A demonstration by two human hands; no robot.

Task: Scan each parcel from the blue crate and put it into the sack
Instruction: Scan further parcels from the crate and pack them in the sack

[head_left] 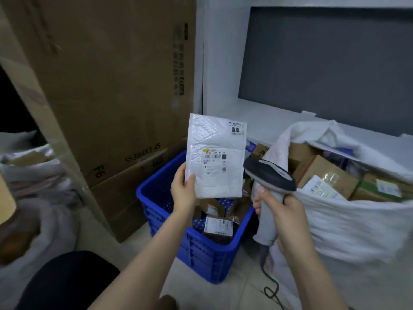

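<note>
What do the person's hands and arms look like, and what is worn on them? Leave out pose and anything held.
The left hand and right hand are bare: no gloves, rings or watch show. The left forearm and right forearm are bare too, with no sleeve, strap or marking in view down to the picture's lower edge.

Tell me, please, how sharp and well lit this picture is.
Head view: dim, bluish light; the envelope in the left hand is fairly sharp, its small print unreadable; the picture's left edge is blurred; the wide lens seems to bend the cardboard box.
</note>
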